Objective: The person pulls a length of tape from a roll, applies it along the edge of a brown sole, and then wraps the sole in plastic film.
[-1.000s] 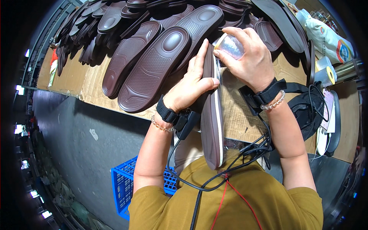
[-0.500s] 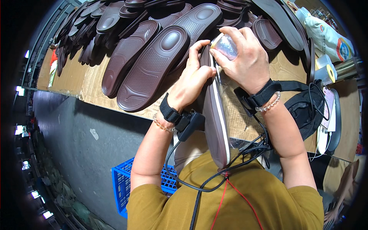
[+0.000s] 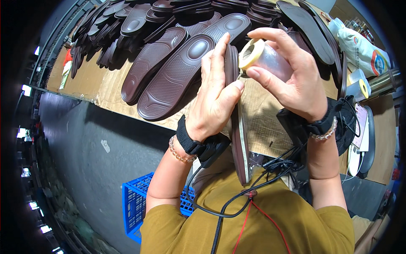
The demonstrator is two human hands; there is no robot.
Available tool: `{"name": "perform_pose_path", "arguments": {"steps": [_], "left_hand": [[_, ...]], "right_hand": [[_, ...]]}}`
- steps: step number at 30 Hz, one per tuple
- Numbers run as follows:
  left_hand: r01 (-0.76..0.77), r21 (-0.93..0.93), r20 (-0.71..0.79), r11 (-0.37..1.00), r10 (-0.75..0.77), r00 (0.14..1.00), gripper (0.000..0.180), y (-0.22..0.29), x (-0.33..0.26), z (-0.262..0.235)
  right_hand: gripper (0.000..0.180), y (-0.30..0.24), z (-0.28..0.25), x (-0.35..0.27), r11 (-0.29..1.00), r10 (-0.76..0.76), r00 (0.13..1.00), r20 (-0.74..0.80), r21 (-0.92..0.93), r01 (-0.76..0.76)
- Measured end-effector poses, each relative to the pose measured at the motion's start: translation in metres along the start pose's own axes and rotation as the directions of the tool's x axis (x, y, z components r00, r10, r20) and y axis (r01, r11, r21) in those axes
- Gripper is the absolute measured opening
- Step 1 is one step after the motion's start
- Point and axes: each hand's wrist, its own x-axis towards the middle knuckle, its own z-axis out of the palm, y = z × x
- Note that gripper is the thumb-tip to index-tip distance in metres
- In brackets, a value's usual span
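One brown insole bundle (image 3: 239,146), pale along its edge, stands on edge between the two hands, its lower end near the olive shirt (image 3: 270,220); how many layers it has cannot be told. The person's left hand (image 3: 213,95) holds it, fingers straight and close together along its left side, thumb laid against its upper edge; the right hand (image 3: 302,78), just beside the bundle, curls round a clear film roll (image 3: 272,63), pinching it between thumb and fingers, the yellowish core facing the left hand; whether film joins roll and bundle cannot be made out.

Just left of the left hand a broad brown insole (image 3: 175,78) lies tread-patterned on the cardboard-topped table (image 3: 264,131); beyond that hand, a heap of insoles (image 3: 135,21) spreads along the far side; right of the right hand are a white bag (image 3: 361,48), another film roll (image 3: 358,89) and a phone (image 3: 359,120); below the right hand black cables (image 3: 281,167) tangle; well below the left hand is a blue crate (image 3: 134,211).
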Motion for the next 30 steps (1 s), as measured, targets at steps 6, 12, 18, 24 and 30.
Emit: {"name": "perform_pose_path", "arguments": {"steps": [6,12,18,24,30], "left_hand": [[-0.026,0.110,0.017,0.994,0.024,1.000,0.092,0.015,-0.003,-0.003],[-0.033,0.126,0.017,0.991,0.031,0.999,0.094,0.018,-0.007,-0.006],[-0.019,0.148,0.016,0.989,0.017,1.000,0.092,0.017,-0.010,-0.006],[-0.034,0.160,-0.008,0.987,0.036,0.999,0.088,0.016,-0.011,-0.004],[-0.028,-0.008,-0.078,1.000,0.028,0.997,0.069,0.020,-0.012,0.003]], "right_hand": [[0.061,-0.012,-0.015,0.002,0.983,-0.123,0.992,-0.033,-0.143,0.117],[0.057,-0.019,-0.007,0.002,0.945,-0.138,0.982,-0.132,-0.313,0.091],[0.056,-0.024,0.000,0.002,0.927,-0.112,0.982,-0.153,-0.371,0.048],[0.055,-0.030,0.004,0.000,0.907,-0.042,0.988,-0.149,-0.421,-0.025],[0.049,-0.040,-0.003,-0.001,0.957,0.072,0.997,-0.025,-0.280,-0.076]]}}
